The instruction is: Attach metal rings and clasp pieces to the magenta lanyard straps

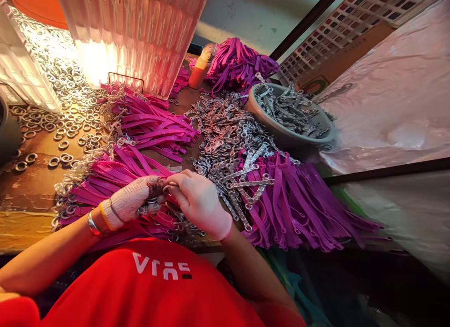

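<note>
Both hands meet low over the surface (31,186). The gloved left hand (131,202) and the right hand (200,202) pinch together around a small metal ring (165,188) on a strap (160,219); just what each finger grips is hard to make out.

Under and left of the hands lie pink straps (147,125) with rings at their ends. Beyond the left hand, loose rings (63,130) spread toward a ribbed translucent box (140,31). Beyond the right hand is a heap of metal clasps (228,134), and to its right purple straps (302,209) fan out.

Past the clasps, a bowl (267,123) holds more clasps. An orange bottle (200,66) stands farther back, partly blurred. A dark object at the left edge is cut off.
</note>
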Available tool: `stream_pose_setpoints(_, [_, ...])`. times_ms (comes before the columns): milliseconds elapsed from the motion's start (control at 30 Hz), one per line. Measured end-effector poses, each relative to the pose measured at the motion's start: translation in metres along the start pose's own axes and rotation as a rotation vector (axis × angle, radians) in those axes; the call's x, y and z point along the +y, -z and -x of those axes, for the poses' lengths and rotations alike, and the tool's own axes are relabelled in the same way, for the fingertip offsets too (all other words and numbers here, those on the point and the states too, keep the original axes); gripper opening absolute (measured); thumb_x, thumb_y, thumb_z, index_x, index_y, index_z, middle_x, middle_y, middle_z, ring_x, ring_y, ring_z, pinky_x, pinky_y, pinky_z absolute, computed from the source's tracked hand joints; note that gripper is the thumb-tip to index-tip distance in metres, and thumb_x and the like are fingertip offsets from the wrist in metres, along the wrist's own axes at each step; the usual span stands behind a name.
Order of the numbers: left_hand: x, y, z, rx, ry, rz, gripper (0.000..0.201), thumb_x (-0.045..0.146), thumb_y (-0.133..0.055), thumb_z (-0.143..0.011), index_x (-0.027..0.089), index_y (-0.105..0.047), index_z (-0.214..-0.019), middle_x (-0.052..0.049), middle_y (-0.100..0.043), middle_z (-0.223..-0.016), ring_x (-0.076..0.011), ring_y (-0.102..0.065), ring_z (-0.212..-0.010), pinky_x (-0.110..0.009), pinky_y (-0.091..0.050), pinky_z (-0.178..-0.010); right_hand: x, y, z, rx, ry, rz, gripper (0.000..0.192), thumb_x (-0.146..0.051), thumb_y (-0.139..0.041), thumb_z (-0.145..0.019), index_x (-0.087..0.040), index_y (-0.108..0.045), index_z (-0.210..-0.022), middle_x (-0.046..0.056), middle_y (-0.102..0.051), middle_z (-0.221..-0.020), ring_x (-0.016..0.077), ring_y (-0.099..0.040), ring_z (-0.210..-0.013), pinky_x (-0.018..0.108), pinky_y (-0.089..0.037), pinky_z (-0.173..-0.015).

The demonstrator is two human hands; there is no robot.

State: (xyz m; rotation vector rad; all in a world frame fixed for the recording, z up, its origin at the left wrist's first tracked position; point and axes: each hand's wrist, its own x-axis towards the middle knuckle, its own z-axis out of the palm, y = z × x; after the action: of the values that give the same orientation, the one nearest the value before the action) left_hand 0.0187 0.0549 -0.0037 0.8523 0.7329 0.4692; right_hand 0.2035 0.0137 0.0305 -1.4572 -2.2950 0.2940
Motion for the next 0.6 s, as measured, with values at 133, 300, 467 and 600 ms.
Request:
stream_pose_setpoints(133, [0.015, -0.004, 0.010, -0.005, -0.072, -0.268, 0.027, 0.041, -0.063, -0.088, 0.016, -0.055, -0.080, 0.004, -0.052, -0.056, -0.0061, -0.040, -0.042, -0.017, -0.029, -0.039, 0.000, 0.004, 0.001, -0.063, -0.053, 0.100, 0.030, -0.029, -0.046, -0.102, -0.018, -0.065, -0.081, 0.003, -0.064, -0.074, 0.0169, -0.056, -0.070, 0.029, -0.035, -0.066])
stream_pose_setpoints(300, [0.028, -0.008, 0.007, -0.030, -0.070, -0.283, 0.021, 0.034, -0.059, -0.086, 0.017, -0.052, -0.076, 0.004, -0.053, -0.057, -0.0062, -0.042, -0.042, -0.017, -0.031, -0.038, 0.000, -0.002, -0.005, 0.005, -0.111, 0.016, 0.025, -0.019, -0.049, -0.094, -0.020, -0.066, -0.076, 0.002, -0.063, -0.072, 0.0152, -0.056, -0.068, 0.027, -0.035, -0.066])
stream_pose_setpoints(467, [0.028, -0.008, -0.008, 0.072, -0.098, -0.294, 0.005, 0.022, -0.056, -0.076, 0.017, -0.053, -0.075, 0.005, -0.050, -0.055, -0.0052, -0.038, -0.040, -0.016, -0.029, -0.037, 0.003, -0.008, -0.014, 0.004, -0.185, -0.029, 0.024, -0.016, -0.046, -0.091, -0.019, -0.069, -0.089, 0.004, -0.068, -0.083, 0.0169, -0.061, -0.078, 0.026, -0.038, -0.070])
stream_pose_setpoints(600, [0.024, -0.003, -0.023, 0.092, -0.073, -0.356, 0.009, 0.026, -0.054, -0.078, 0.017, -0.053, -0.075, 0.004, -0.048, -0.054, -0.0068, -0.039, -0.041, -0.017, -0.029, -0.039, 0.003, -0.006, -0.012, -0.071, -0.276, 0.140, 0.021, -0.027, -0.051, -0.093, -0.019, -0.066, -0.081, 0.004, -0.067, -0.075, 0.0180, -0.057, -0.068, 0.030, -0.031, -0.062])
